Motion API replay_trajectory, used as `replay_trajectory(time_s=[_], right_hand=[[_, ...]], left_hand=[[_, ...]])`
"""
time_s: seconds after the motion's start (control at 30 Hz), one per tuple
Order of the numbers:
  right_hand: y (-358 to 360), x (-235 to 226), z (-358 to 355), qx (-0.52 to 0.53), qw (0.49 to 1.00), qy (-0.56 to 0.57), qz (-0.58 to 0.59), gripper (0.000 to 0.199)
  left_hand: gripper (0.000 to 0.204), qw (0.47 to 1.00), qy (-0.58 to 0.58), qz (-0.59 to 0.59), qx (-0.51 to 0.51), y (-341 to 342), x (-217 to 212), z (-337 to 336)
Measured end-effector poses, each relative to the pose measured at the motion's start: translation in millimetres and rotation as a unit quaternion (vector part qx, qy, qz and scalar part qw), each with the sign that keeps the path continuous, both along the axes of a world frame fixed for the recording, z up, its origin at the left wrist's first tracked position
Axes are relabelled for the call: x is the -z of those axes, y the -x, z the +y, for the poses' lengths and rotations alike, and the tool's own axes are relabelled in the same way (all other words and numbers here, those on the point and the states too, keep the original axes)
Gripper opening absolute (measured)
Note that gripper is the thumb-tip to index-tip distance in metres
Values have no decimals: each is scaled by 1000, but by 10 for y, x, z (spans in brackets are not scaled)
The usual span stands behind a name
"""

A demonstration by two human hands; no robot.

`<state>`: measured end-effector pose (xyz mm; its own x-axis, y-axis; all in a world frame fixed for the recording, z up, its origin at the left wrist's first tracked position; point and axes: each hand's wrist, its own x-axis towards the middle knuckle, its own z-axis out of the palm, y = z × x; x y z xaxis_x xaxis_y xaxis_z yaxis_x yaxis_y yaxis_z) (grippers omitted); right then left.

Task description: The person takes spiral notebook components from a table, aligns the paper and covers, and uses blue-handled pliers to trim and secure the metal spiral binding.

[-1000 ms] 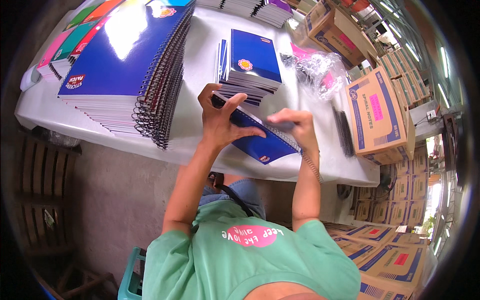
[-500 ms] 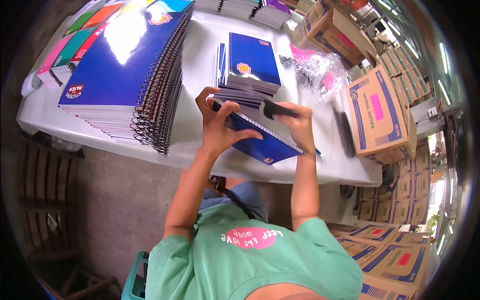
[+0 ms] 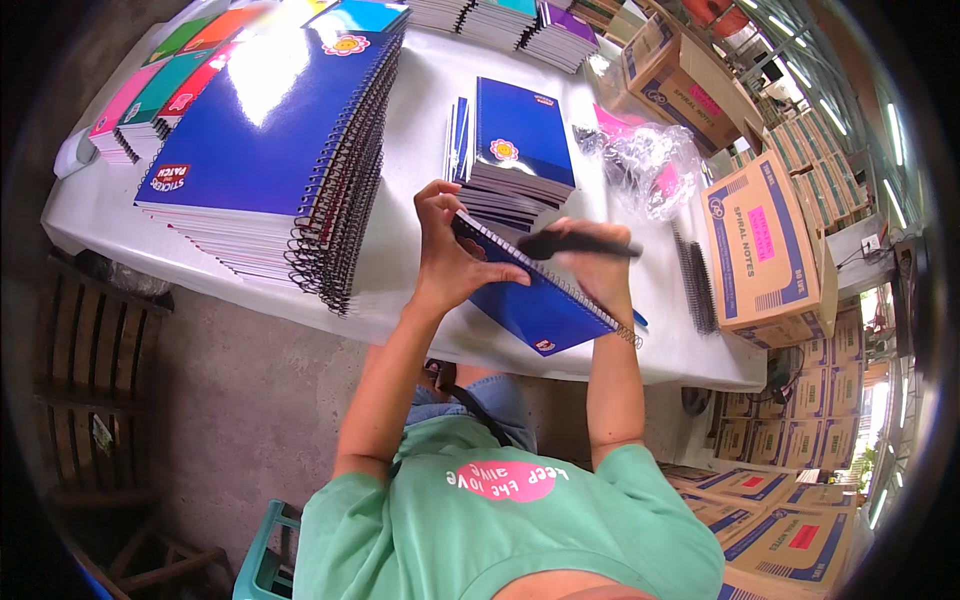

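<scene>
My left hand (image 3: 455,262) grips a small blue notebook (image 3: 535,312) by one end, its thumb flat across the cover beside the bound edge. The notebook is tilted over the table's near side. A wire-like spiral (image 3: 627,338) runs along its upper edge and sticks out past the right end. My right hand (image 3: 608,268) is closed around a black-handled tool (image 3: 580,243), blurred by motion, whose tip is close to the bound edge. The tool's exact kind cannot be made out. Just beyond my hands stands a stack of small blue notebooks (image 3: 525,130) with flower stickers.
A tall pile of large blue spiral notebooks (image 3: 260,130) stands to the left. Black spiral coils (image 3: 694,280) lie beside a cardboard box (image 3: 765,255) on the right. Crumpled clear plastic (image 3: 655,170) and a blue pen-like item (image 3: 640,318) are on the white-covered table (image 3: 420,110).
The black-handled tool has turned and come down closer to the notebook's bound edge. A black piece at my left fingertips no longer shows. The whole view has shifted slightly.
</scene>
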<state>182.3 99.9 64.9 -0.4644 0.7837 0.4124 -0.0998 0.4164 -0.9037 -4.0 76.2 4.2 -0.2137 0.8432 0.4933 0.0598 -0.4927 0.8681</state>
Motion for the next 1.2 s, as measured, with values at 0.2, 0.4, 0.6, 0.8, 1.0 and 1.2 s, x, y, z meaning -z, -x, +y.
replay_trajectory(time_s=[0.2, 0.4, 0.6, 0.8, 1.0, 1.2], right_hand=[[84, -103, 43, -6, 996, -10, -88, 39], [-87, -66, 105, 76, 970, -113, -203, 44], [-1692, 526, 28, 442, 754, -52, -483, 40], [-1470, 1075, -792, 439, 695, -76, -564, 61], [-974, 859, -1053, 494, 787, -4, -370, 35], [125, -308, -1216, 398, 825, -214, -339, 34]], left_hand=[[115, 998, -39, 56, 3, -13, -22, 50], [86, 999, -28, -20, 29, -21, -22, -2], [30, 986, 116, -97, 76, 156, -109, -113], [21, 992, 86, -95, -7, 40, -199, -321], [29, 996, -11, 38, -82, -137, -333, -475], [37, 984, -106, 77, -124, -193, -358, -450]])
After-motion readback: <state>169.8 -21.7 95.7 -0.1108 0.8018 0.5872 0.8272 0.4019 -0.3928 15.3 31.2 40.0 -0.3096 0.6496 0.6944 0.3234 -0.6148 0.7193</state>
